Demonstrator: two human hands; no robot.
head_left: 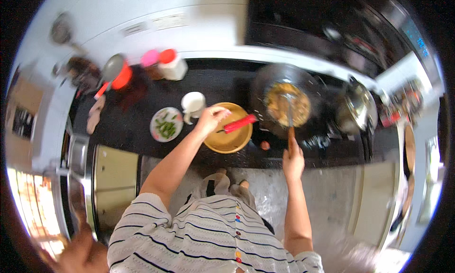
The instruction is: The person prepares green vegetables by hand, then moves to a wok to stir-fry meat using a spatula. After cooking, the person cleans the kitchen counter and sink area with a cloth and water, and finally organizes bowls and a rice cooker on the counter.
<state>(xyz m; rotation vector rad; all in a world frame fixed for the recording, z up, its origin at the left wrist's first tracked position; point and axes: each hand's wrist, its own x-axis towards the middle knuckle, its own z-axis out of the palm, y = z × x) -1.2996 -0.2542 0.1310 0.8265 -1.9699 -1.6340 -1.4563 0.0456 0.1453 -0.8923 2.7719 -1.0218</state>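
Observation:
My right hand [294, 160] is wrapped round the wooden handle of a spatula [290, 119]. The metal end of the spatula rests in the food [300, 105] inside a dark wok [265, 86]. Over the left rim of a yellow bowl [220, 143] is my left hand [212, 119], its fingers drawn together in a pinch; whatever they hold, if anything, is too small to name. A slim red object [240, 124] with a thin dark end lies across the bowl, just right of those fingers. Its kind is unclear.
Left of the bowl stand a white mug [193, 102] and a plate [154, 131] of chopped green vegetables [165, 128]. Farther back are lidded jars [173, 67] and a red pan [122, 78]. A lidded metal pot [356, 109] is right of the wok.

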